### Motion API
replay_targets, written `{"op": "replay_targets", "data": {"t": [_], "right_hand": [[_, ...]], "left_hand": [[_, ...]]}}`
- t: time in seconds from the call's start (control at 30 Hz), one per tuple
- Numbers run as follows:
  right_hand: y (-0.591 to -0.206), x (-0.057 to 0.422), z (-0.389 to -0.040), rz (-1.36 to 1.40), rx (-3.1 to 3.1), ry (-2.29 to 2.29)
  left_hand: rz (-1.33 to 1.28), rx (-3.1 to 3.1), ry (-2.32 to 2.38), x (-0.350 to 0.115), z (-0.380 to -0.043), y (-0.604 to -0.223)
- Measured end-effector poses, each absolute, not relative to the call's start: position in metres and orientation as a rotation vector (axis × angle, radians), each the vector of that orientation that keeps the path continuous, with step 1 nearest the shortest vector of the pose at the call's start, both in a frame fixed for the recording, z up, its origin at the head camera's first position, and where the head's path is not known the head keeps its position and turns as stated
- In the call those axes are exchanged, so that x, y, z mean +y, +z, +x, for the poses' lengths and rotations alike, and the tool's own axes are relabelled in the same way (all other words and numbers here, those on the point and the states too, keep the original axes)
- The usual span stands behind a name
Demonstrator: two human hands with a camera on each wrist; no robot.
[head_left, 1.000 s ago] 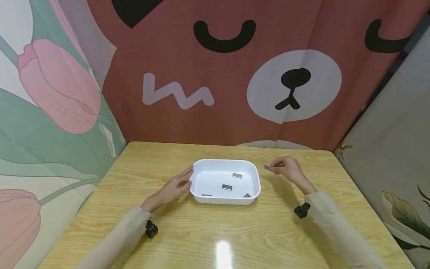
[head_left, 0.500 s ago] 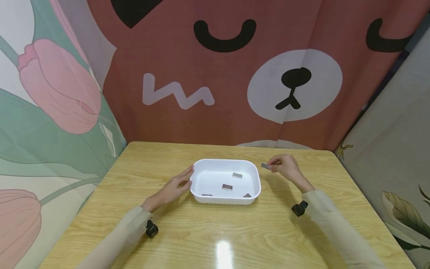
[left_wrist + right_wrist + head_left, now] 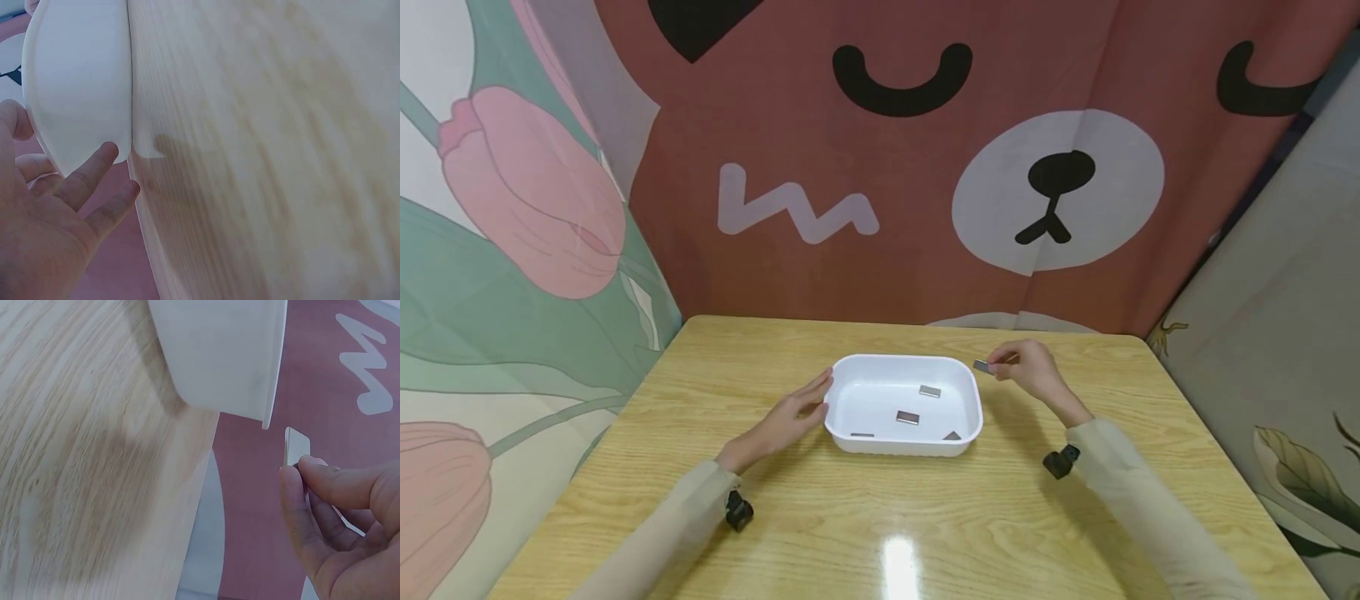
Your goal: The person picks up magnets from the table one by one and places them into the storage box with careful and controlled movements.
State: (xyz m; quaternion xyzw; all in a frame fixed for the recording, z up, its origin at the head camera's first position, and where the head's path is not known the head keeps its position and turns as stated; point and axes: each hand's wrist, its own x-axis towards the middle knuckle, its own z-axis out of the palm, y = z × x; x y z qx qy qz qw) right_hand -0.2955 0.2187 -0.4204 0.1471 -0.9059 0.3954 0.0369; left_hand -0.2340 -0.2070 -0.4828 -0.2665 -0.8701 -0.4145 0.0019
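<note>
A white rectangular tray (image 3: 904,447) stands on the wooden table. Inside it lie several small flat rectangular pieces, among them a silver-edged brown piece (image 3: 907,417) and a greyer piece (image 3: 929,391). At the tray's left end, my left hand (image 3: 786,422) rests its extended fingers against the wall; the left wrist view shows the fingertips (image 3: 107,150) by its outside. Just off the tray's far right corner, my right hand (image 3: 1033,371) pinches a small flat silver piece (image 3: 297,445) between thumb and fingertips, above the table. A pale sliver shows between the curled lower fingers; I cannot tell what it is.
The wooden table (image 3: 820,533) extends around the tray, with a bright light reflection near its front. A brown bear-print curtain (image 3: 910,275) hangs along the back edge. Floral cloths hang at the left (image 3: 535,333) and right. Black wrist cameras sit under both sleeves.
My right hand has moved left and slightly up in the head view, bringing the pinched silver piece closer to the tray's far right corner. My left hand and the tray stay put.
</note>
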Motion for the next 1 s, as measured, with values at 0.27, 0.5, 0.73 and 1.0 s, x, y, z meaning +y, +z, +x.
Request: {"op": "replay_targets", "data": {"t": [0.27, 0.5, 0.73, 1.0], "right_hand": [[-0.417, 0.209, -0.295, 0.505, -2.756, 1.236], [-0.420, 0.202, -0.297, 0.494, -2.764, 1.241], [-0.419, 0.197, -0.296, 0.495, -2.783, 1.224], [-0.415, 0.192, -0.296, 0.548, -2.761, 1.234]], "left_hand": [[-0.829, -2.741, -1.305, -0.207, -0.234, -0.482], [-0.835, -2.732, -1.306, -0.207, -0.233, -0.481], [-0.836, -2.728, -1.296, -0.206, -0.232, -0.480], [-0.840, -2.724, -1.305, -0.205, -0.233, -0.480]]}}
